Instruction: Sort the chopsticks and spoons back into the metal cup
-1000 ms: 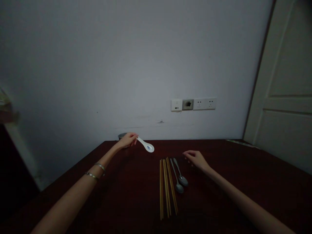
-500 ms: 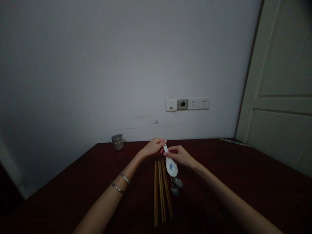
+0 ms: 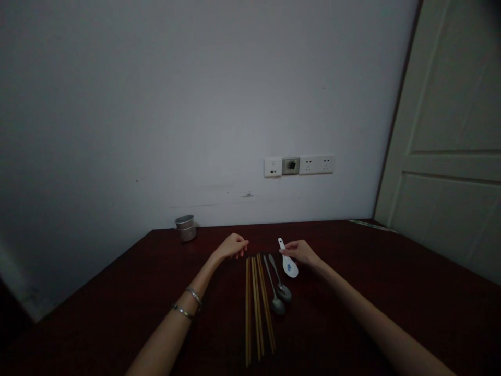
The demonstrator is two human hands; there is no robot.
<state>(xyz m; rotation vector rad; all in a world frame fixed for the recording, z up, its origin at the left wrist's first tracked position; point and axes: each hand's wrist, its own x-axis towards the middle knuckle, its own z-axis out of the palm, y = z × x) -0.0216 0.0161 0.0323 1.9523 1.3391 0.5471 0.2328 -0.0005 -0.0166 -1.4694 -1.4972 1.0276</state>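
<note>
My right hand (image 3: 300, 251) pinches a white soup spoon (image 3: 290, 268) with a blue motif by its handle, bowl toward me. Just left of it two metal spoons lie side by side, one metal spoon (image 3: 277, 306) a little nearer to me than the other metal spoon (image 3: 284, 293). Several wooden chopsticks (image 3: 258, 308) are laid lengthwise beside them, roughly parallel. Beyond the far ends of the chopsticks, to the left, my left hand (image 3: 234, 246) hovers or rests with loosely bent, parted fingers and holds nothing.
A metal cup (image 3: 186, 228), seemingly stacked in another, stands at the back left of the dark red table (image 3: 129, 292). Behind is a white wall with a row of sockets (image 3: 317, 164). A flat strip (image 3: 371, 225) lies at the back right, near a door (image 3: 450, 167).
My left hand has let go of the soup spoon's handle and moved left and down. My right hand has carried the spoon right, uncovering the metal spoons' handles.
</note>
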